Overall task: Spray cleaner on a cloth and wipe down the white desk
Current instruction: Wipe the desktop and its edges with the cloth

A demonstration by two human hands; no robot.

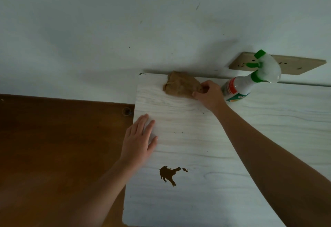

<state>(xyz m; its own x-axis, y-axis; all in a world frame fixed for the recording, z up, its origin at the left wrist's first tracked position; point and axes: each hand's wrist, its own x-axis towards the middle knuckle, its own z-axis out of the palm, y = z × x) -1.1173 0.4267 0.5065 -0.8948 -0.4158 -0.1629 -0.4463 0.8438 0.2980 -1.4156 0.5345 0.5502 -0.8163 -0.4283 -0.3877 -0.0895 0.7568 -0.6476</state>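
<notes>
Cloth: I see the brown cloth (180,85) bunched on the white desk (232,155), close to the back edge and near the desk's left corner.
Right hand: my right hand (209,94) is at the cloth's right end, fingers curled and pinching its edge, so it is grasping the cloth.
Left hand: my left hand (139,140) lies flat with straight fingers on the desk's left edge, holding nothing; I read it as bracing.
Spray bottle: the cleaner spray bottle (240,87), white with a green trigger, stands on the desk at the back, just right of my right hand. Neither hand holds it. I cannot tell whether the hand brushes it.
Stain: a dark brown spill (168,174) sits on the desk toward the front, well apart from the cloth, with a small splash beside it.
Surroundings: a wall outlet plate (295,65) is behind the bottle; a brown wooden surface (53,146) lies left of the desk.
Progress: I judge the task to be early in the wiping. The bottle is set down and the cloth is in hand, but I cannot tell whether the cloth is damp.
Left to do: the spill is unwiped, and most of the desk top remains to be covered.
</notes>
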